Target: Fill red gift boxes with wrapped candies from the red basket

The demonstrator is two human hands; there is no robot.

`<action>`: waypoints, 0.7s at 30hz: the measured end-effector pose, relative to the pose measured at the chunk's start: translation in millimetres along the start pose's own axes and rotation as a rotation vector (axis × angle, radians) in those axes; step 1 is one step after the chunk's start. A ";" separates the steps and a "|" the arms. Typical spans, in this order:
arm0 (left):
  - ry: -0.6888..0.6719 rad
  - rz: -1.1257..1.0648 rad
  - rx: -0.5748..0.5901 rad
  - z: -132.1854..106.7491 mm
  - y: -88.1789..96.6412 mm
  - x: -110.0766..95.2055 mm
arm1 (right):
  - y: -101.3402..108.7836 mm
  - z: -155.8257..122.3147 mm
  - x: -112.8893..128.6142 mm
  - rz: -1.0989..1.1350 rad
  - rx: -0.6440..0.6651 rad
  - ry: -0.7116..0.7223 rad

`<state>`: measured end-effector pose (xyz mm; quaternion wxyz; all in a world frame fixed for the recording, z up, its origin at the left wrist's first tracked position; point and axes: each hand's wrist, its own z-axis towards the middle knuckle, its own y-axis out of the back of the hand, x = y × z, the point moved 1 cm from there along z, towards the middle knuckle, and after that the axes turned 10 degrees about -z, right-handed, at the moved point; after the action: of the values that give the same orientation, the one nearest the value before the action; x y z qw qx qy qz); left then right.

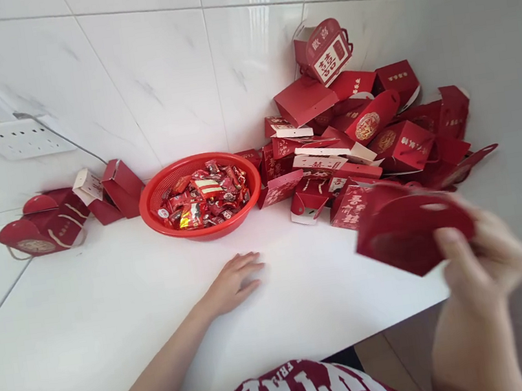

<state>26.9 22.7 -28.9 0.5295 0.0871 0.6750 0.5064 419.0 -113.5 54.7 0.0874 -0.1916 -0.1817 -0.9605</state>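
My right hand (484,260) grips a dark red paper gift box (404,233) by its rounded flap, in the air over the right side of the table. The box is slightly blurred, and the fingers behind it are partly hidden. Flat on the white tabletop lies my left hand (235,283), fingers apart and holding nothing. Just beyond it stands a red plastic basket (151,218), filled with small wrapped candies (209,193) in red and gold wrappers.
A jumbled heap of red gift boxes (364,134) fills the back right corner against the wall. Left of the basket, more boxes stand (125,186), one with rope handles (49,224). A socket strip (20,139) with a cable is on the tiled wall.
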 end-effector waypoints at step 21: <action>-0.055 -0.310 -0.316 -35.2 48.8 -37.9 | -133.4 -45.9 149.5 0.702 0.896 0.520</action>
<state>-5.8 0.1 30.1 0.6262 -0.0880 0.5779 0.5159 235.7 -23.2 32.8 0.5109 0.0556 -0.4658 -0.7203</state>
